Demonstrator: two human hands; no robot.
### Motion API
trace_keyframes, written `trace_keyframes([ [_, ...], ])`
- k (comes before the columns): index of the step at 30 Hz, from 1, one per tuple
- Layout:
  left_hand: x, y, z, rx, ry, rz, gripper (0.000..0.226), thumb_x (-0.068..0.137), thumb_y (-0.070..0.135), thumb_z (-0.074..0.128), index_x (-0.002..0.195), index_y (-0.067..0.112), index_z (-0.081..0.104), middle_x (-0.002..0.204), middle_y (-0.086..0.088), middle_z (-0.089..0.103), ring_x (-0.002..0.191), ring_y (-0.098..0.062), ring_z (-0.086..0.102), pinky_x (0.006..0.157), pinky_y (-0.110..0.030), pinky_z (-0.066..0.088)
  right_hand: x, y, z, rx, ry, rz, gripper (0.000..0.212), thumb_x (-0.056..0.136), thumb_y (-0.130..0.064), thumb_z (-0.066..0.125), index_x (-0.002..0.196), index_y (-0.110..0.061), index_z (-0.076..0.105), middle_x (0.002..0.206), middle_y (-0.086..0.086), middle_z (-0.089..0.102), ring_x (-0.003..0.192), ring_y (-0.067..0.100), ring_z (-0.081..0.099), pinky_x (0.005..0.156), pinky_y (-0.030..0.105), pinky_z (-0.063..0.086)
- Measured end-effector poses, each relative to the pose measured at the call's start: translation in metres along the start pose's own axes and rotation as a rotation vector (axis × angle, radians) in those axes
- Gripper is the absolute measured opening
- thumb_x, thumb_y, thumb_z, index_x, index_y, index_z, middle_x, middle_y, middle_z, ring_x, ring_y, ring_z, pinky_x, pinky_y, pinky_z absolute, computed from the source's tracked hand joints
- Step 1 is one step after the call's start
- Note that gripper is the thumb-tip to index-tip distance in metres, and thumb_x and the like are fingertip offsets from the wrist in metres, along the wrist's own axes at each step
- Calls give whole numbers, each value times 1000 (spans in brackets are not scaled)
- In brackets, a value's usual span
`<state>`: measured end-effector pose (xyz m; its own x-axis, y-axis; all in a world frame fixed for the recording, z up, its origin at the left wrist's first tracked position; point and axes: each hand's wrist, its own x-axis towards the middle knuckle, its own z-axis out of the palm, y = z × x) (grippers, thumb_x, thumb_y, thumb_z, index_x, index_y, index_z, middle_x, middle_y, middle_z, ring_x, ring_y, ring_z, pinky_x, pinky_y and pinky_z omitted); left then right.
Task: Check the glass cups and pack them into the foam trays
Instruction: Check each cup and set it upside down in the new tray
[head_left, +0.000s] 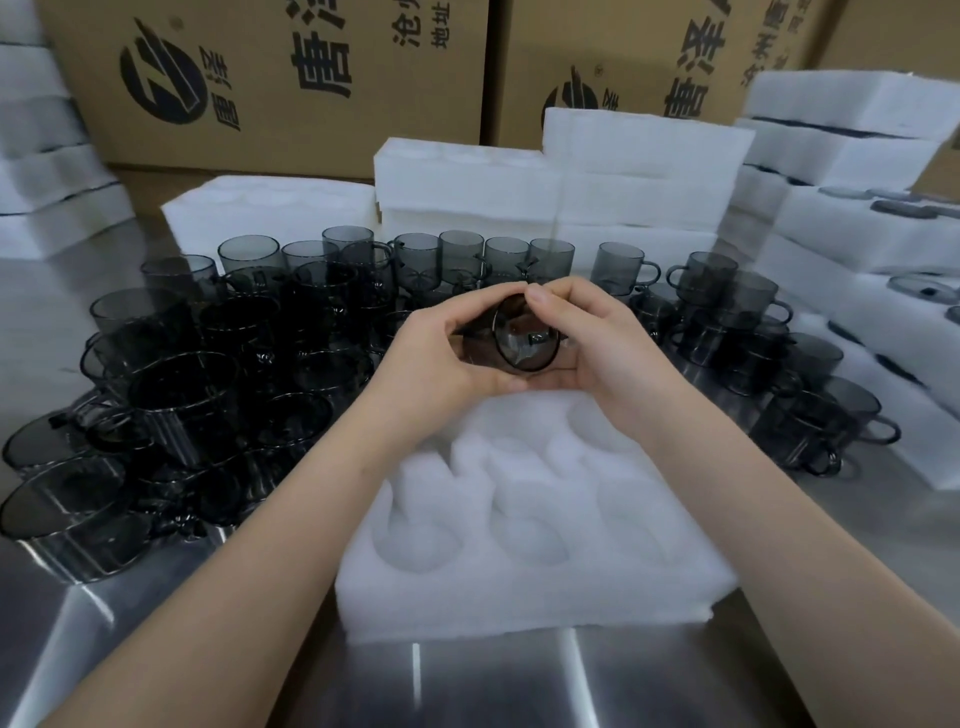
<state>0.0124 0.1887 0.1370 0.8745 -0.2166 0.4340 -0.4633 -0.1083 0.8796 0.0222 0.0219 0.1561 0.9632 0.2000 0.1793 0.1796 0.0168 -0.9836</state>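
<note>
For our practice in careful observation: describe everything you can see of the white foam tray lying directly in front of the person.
The foam tray is a thick white block of soft-looking foam with rounded pockets cut into its top in rows. Every pocket in view is empty. It lies flat on the shiny metal table, near the person. Both forearms pass over it; contact cannot be told. The left hand and right hand hold a dark glass cup above its far edge.

Glass cups stand packed left, right and behind the foam tray; only the steel table before it leaves passage.
</note>
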Motion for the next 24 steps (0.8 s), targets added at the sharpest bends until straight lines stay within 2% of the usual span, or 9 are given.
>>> trace_keyframes([
  [4,0,-2,-2,-86,50,-22,78,62,-20,77,123,26,59,117,2,68,106,-10,66,90,-25,53,3,2,-7,69,-92,9,9,89,-28,63,86,-20,61,94,6,71,74,33,70,76,48,58],
  [6,0,-3,-3,-103,72,-30,77,63,-20,76,127,20,58,115,4,68,103,-4,66,83,-20,53,3,3,-10,69,-133,6,17,82,-30,64,96,-20,65,101,7,72,80,33,71,81,47,57],
  [9,-1,-4,-4,-139,98,-52,75,65,-20,75,128,17,58,110,9,69,96,0,66,75,-18,53,1,5,-10,60,-170,-15,33,76,-26,67,108,-20,65,104,8,71,82,29,70,80,43,57],
  [12,0,-4,-3,-138,112,-65,74,65,-19,75,129,14,57,111,3,69,94,-1,66,76,-20,54,0,6,-8,-17,-165,-52,38,70,-16,81,103,-21,63,102,7,70,80,23,68,74,37,59],
  [14,0,-3,-2,-110,117,-62,72,65,-15,79,128,15,58,112,1,69,96,-6,66,81,-23,55,0,6,-5,-97,-134,-80,41,66,-14,82,99,-19,59,101,6,68,79,20,67,71,37,59],
  [18,-2,-1,3,-12,110,-42,70,65,-8,83,125,21,61,109,8,69,101,-4,67,87,-19,52,-1,8,4,-253,-1,-118,53,56,-29,86,93,-18,51,101,10,65,75,13,63,65,33,58],
  [21,-3,3,6,100,76,-17,72,63,-2,86,126,23,63,113,7,70,107,-7,65,97,-30,51,0,9,9,-360,108,-134,62,47,-51,84,86,-20,47,83,0,60,69,3,58,63,25,52],
  [24,-5,5,9,190,35,14,72,62,0,86,126,26,63,114,9,70,106,-7,65,100,-35,49,2,8,10,-359,192,-139,55,57,-56,80,79,-20,45,72,-6,52,58,-2,49,53,12,42],
])
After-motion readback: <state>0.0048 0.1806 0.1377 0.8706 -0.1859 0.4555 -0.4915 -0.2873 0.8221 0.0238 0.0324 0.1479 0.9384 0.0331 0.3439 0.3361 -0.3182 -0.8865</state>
